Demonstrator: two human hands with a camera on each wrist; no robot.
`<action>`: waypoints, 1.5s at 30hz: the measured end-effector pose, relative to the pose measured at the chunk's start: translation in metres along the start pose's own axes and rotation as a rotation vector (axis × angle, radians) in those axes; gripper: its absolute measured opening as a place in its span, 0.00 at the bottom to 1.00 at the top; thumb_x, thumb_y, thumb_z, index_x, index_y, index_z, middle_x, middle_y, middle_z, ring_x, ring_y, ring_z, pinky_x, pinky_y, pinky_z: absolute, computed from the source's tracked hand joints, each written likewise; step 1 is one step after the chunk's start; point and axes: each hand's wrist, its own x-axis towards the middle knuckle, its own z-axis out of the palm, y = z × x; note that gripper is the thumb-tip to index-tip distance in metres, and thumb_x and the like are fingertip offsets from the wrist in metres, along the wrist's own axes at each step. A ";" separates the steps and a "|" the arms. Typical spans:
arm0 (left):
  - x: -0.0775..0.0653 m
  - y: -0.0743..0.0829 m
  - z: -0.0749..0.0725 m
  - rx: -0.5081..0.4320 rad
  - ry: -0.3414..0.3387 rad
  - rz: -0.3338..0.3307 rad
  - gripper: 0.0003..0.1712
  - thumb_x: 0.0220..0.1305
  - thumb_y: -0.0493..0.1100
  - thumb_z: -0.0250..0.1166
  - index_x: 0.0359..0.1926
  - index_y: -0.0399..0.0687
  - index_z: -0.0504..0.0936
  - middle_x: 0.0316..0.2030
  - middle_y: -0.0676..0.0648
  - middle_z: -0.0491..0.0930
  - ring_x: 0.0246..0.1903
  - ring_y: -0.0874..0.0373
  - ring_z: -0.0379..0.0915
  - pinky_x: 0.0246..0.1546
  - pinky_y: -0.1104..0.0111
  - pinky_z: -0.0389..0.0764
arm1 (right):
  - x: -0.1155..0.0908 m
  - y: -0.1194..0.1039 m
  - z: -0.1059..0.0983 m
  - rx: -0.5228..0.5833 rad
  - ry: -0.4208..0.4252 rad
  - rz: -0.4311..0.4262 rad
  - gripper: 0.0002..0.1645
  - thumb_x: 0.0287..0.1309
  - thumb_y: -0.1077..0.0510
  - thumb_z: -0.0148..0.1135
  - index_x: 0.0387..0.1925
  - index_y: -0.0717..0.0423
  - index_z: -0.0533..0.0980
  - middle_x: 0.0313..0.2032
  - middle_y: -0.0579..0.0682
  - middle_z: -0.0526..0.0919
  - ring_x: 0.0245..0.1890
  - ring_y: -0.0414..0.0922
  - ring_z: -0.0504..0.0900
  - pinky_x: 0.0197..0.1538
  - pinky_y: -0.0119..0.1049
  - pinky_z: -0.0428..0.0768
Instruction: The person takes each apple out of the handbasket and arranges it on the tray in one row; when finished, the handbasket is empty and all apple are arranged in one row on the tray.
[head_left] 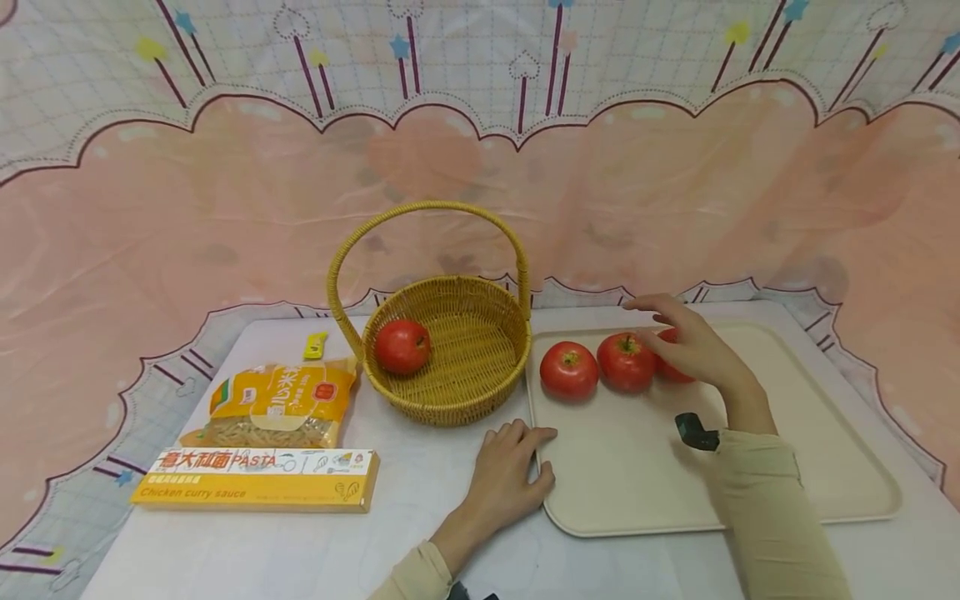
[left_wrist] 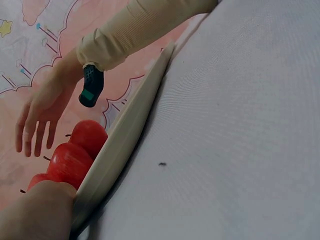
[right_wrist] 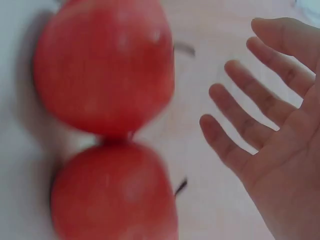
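Three red apples stand in a row along the far left side of the beige tray (head_left: 630,475): a left apple (head_left: 568,372), a middle apple (head_left: 625,367) and a right apple (head_left: 667,372), partly hidden. My right hand (head_left: 697,350) is over the right and middle apples, fingers spread and holding nothing. The right wrist view shows the palm beside two apples with short stems. My left hand (head_left: 506,471) rests on the table, its fingertips at the tray's left rim. Another red apple (head_left: 402,347) lies inside the wicker basket (head_left: 450,408), on its left side.
The basket's tall handle (head_left: 427,205) arches up behind the left of the tray. Farther left lie a yellow bag of pasta (head_left: 277,404), a yellow and white pasta box (head_left: 255,481) and a small yellow packet (head_left: 315,345). A patterned cloth (head_left: 480,183) hangs behind the table.
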 end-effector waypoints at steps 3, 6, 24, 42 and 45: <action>0.000 0.000 -0.001 0.001 -0.003 0.003 0.22 0.52 0.47 0.62 0.51 0.57 0.79 0.29 0.56 0.70 0.28 0.64 0.60 0.33 0.74 0.56 | 0.007 -0.010 0.008 0.001 -0.029 -0.060 0.25 0.61 0.59 0.58 0.61 0.48 0.68 0.61 0.52 0.70 0.61 0.56 0.68 0.58 0.61 0.68; 0.001 -0.001 -0.001 0.002 -0.006 0.003 0.22 0.52 0.47 0.62 0.51 0.57 0.79 0.29 0.56 0.69 0.28 0.64 0.60 0.33 0.74 0.56 | 0.015 -0.017 0.016 0.007 -0.055 -0.120 0.23 0.61 0.60 0.58 0.58 0.47 0.70 0.58 0.49 0.73 0.59 0.52 0.70 0.59 0.57 0.70; -0.002 0.000 0.003 0.015 -0.002 0.017 0.21 0.52 0.47 0.61 0.51 0.57 0.79 0.29 0.56 0.69 0.29 0.63 0.63 0.34 0.74 0.57 | 0.069 -0.050 0.062 -0.085 -0.196 -0.399 0.21 0.59 0.55 0.61 0.55 0.52 0.73 0.53 0.45 0.77 0.53 0.42 0.74 0.54 0.43 0.76; -0.002 -0.002 0.003 0.033 0.034 0.033 0.21 0.51 0.47 0.62 0.50 0.58 0.80 0.29 0.57 0.70 0.29 0.64 0.64 0.33 0.74 0.56 | 0.107 -0.095 0.097 -0.184 -0.301 -0.509 0.21 0.62 0.54 0.58 0.56 0.52 0.72 0.54 0.45 0.75 0.57 0.43 0.74 0.59 0.43 0.72; -0.002 -0.002 0.003 0.029 0.041 0.032 0.21 0.51 0.46 0.62 0.49 0.58 0.80 0.29 0.57 0.70 0.29 0.63 0.65 0.33 0.75 0.56 | 0.114 -0.101 0.101 -0.186 -0.315 -0.531 0.20 0.62 0.54 0.57 0.55 0.53 0.72 0.53 0.46 0.76 0.57 0.43 0.73 0.60 0.42 0.72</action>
